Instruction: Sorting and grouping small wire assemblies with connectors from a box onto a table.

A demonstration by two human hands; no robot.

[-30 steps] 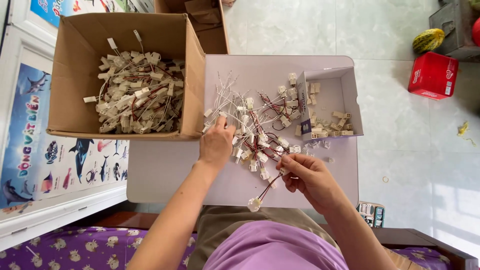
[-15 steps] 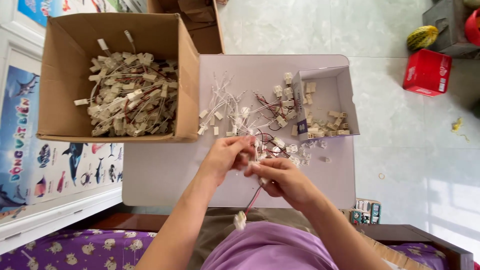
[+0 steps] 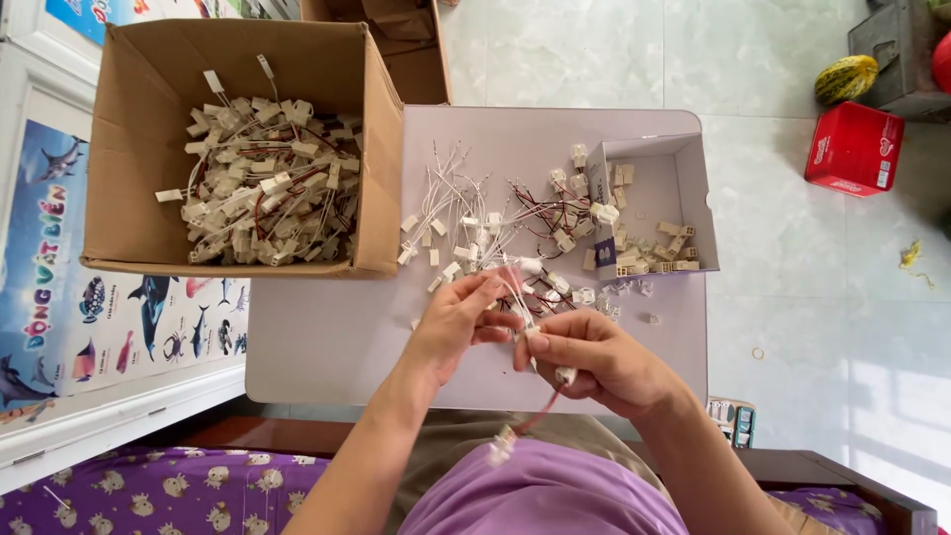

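My left hand (image 3: 458, 323) and my right hand (image 3: 592, 359) meet over the near edge of a pale grey board (image 3: 327, 337). Together they pinch a thin wire harness (image 3: 523, 416) with white plug connectors; its red lead hangs down toward my purple shirt with a white connector at the end. A loose pile of the same wired connectors (image 3: 505, 233) lies on the board just beyond my fingers.
A large cardboard box (image 3: 149, 99) full of finished wired connectors stands at the left. A small white box (image 3: 693, 188) on its side holds loose connector shells. On the tiled floor at right sit a red box (image 3: 854, 149) and a yellow-green gourd (image 3: 845, 77).
My left hand left the pile on the board and came back to meet my right hand. Both hands now hold the harness closer to my body.
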